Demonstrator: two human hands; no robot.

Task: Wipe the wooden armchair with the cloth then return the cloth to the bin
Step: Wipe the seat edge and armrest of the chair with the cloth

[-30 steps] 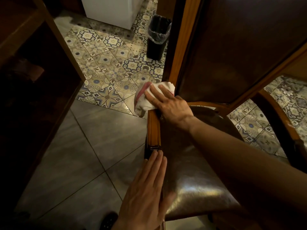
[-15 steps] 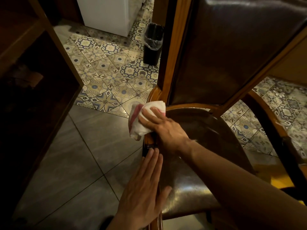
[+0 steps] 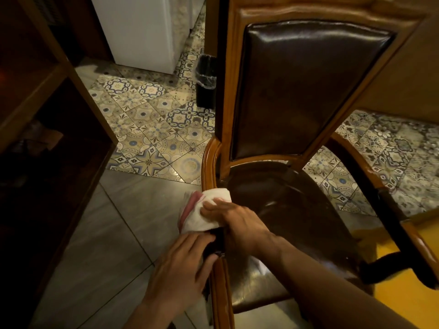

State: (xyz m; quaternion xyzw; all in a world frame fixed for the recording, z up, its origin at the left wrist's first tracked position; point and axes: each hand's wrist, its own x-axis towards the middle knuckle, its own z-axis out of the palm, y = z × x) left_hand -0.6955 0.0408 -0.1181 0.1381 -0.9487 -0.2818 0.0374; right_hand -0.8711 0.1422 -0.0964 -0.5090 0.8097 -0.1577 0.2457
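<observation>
armchair (image 3: 308, 91) on grey tile floor (image 3: 107, 245), patterned tiles (image 3: 147, 119) beyond.

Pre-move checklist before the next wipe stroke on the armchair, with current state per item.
1. Cloth under the right hand: ok, fingers press it onto the left armrest.
2. Left hand bracing the armrest front: ok, it rests there.
3. Armrest ahead of the cloth unobstructed: ok, bare wood up to the backrest.
4. Right armrest wiped: cannot tell.
5. Bin in sight for the return: ok, on the patterned tiles behind the chair, partly hidden.
6. Cloth clean enough: cannot tell.
</observation>
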